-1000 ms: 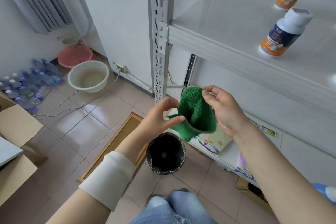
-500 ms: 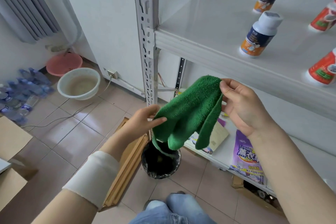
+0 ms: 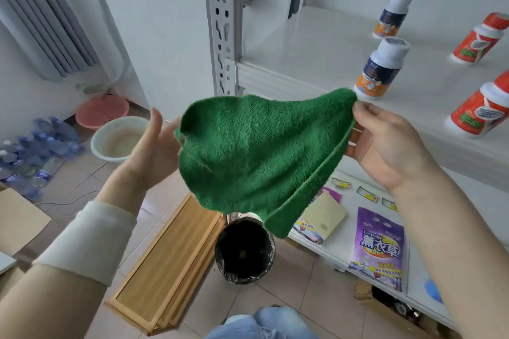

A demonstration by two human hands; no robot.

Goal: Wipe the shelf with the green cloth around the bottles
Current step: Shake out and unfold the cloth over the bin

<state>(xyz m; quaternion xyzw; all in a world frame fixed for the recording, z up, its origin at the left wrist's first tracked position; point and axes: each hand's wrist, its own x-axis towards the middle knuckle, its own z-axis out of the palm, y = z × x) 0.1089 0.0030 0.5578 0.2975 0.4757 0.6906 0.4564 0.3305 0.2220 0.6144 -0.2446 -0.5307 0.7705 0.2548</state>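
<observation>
The green cloth hangs spread out in the air between my hands, in front of the white shelf and below its front edge. My right hand pinches the cloth's upper right corner. My left hand is at the cloth's left edge with its thumb up and clear of the fabric; its fingers reach behind the cloth and are hidden. On the shelf stand two blue-and-orange bottles and two red bottles.
A perforated steel post marks the shelf's left corner. Below are a black-lined bin, a wooden frame on the floor, and a lower shelf with a purple bag. Basins and water bottles sit at far left.
The cloth has been unfolded from a bunched wad into a wide spread sheet. My hands have moved apart and upward, the right one toward the shelf edge.
</observation>
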